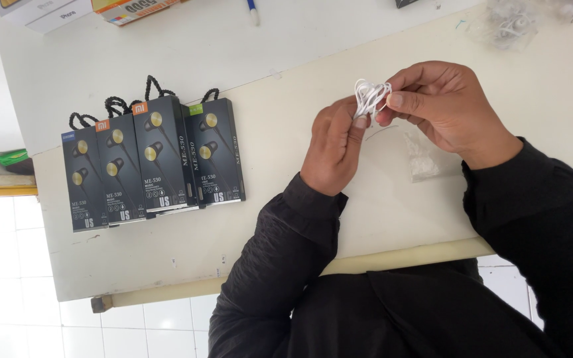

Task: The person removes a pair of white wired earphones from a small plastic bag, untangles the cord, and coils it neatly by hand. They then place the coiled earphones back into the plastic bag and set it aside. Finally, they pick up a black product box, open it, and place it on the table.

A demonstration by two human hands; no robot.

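Note:
A coiled white earphone cable [370,97] is pinched between both of my hands above the white table [233,252]. My left hand [333,149] grips the lower side of the bundle with its fingertips. My right hand [442,106] holds the bundle's upper right side between thumb and fingers. Both arms wear black sleeves. A small clear plastic bag [422,156] lies flat on the table under my right hand.
Several black earphone boxes [154,162] with cord loops stand in a row at the left of the table. A clear bag with white parts [509,26] lies at the far right. Boxes [67,12] and a pen [253,10] sit at the far edge. White tiled floor lies below.

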